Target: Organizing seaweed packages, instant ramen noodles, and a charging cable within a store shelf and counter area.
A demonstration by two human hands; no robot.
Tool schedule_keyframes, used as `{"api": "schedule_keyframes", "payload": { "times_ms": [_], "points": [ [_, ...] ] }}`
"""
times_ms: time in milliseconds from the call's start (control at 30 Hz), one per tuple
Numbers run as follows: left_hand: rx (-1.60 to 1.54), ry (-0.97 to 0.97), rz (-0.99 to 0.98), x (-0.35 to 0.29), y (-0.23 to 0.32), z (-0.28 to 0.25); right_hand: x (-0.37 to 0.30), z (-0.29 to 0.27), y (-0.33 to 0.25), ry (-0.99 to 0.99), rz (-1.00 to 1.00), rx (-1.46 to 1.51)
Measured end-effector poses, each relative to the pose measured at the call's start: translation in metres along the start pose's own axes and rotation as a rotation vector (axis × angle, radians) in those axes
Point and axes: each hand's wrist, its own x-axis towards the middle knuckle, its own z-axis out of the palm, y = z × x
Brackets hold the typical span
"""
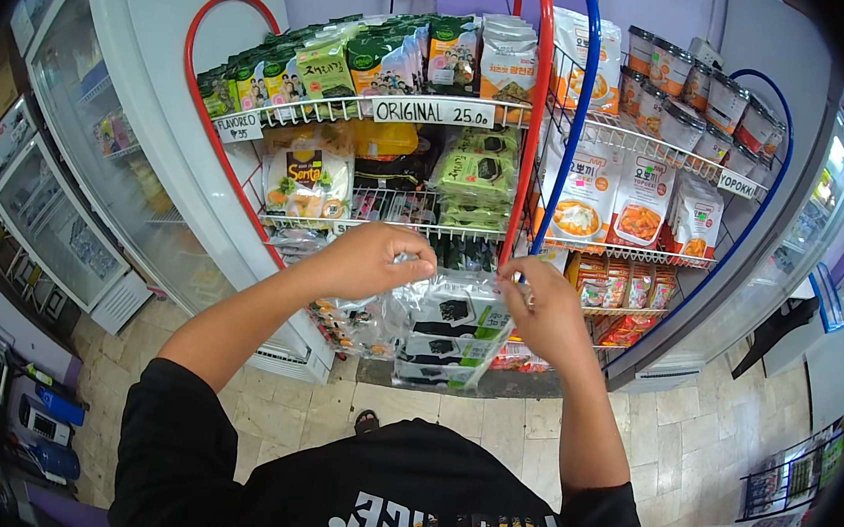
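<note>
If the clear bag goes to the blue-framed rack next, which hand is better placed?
Probably the right hand: it is at the top of the clear bag, nearer the blue-framed rack; the left hand is there too, but farther across.

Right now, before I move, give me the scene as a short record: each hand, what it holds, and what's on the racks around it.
Left hand: pinching the top edge of a clear plastic bag, left side
Right hand: pinching the same edge, right side
Bag contents: stacked small packs with black and green print
Bag position: hanging in front of the red-framed rack
Red-framed rack, top shelf: green snack packs
Blue-framed rack, top shelf: lidded cups
</note>
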Motion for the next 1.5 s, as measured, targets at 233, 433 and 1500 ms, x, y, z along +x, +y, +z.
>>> {"api": "schedule_keyframes", "payload": {
  "times_ms": [233, 433, 1500],
  "points": [
    [0.402, 0.182, 0.245, 0.002, 0.036, 0.011, 0.015, 0.018, -0.025, 0.025, -0.394, -0.153],
    [0.068, 0.266, 0.167, -0.004, 0.018, 0.025, 0.005, 0.020, -0.041, 0.179, -0.526, -0.199],
    [-0.851, -0.432, -0.027, -0.090, -0.096, 0.047, -0.075, 0.053, 0.010, -0.050, 0.459, 1.067]
  ]
}}
